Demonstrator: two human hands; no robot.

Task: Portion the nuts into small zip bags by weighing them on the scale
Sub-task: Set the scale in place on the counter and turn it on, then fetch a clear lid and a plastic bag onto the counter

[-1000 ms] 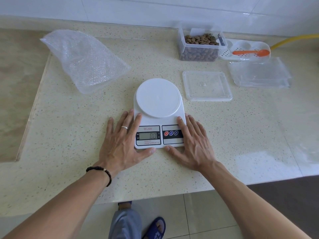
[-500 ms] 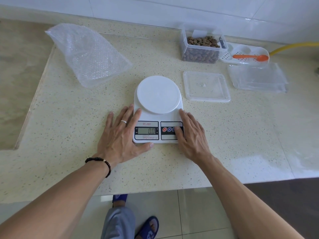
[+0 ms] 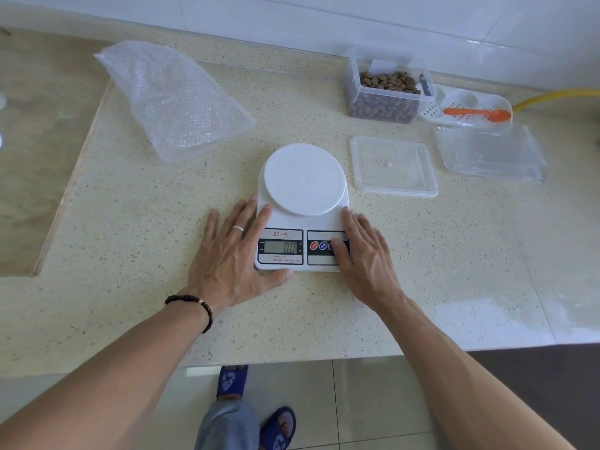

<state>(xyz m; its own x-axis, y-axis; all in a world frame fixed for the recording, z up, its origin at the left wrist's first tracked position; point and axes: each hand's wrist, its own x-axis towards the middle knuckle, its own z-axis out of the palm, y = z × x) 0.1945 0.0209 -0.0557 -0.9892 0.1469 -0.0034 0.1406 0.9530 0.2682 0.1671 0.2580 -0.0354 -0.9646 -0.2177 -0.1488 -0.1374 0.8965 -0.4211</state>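
A white digital kitchen scale [image 3: 303,180] with a round platform stands mid-counter, its display reading 0.0. My left hand [image 3: 232,258] lies flat with straight fingers against the scale's left side, thumb along its front edge. My right hand [image 3: 363,258] lies flat at the right side, its thumb on the button panel. A clear tub of brown nuts [image 3: 386,92] stands open at the back right. A stack of clear zip bags [image 3: 490,152] lies to the far right.
The tub's clear lid [image 3: 394,167] lies right of the scale. A white tray [image 3: 467,103] holds an orange spoon [image 3: 477,112]. A bubble-wrap bag [image 3: 172,102] lies at the back left. The counter edge runs below my forearms. A yellow hose [image 3: 552,95] lies at the far right.
My right thumb has moved from the counter in front of the scale onto the button panel. The left hand has stayed put against the scale.
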